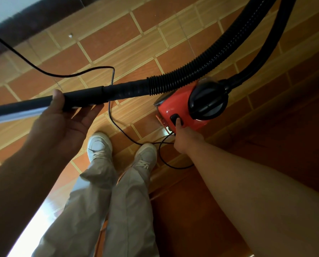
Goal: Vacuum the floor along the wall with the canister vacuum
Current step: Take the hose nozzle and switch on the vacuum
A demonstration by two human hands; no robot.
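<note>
Start-up step, I judge: right hand (182, 138) fingertip presses the switch (176, 119) on the canister (181, 108), left hand (67, 115) loosely cups the wand (84, 98) beside it; next, sweeping wallward.

Both my forearms are bare, no sleeves, no watch or rings on my left hand (65, 115) or right hand (184, 138). I wear loose, wrinkled beige trousers (117, 201); below their hems sit white lace-up sneakers (99, 145) with pale laces.
</note>
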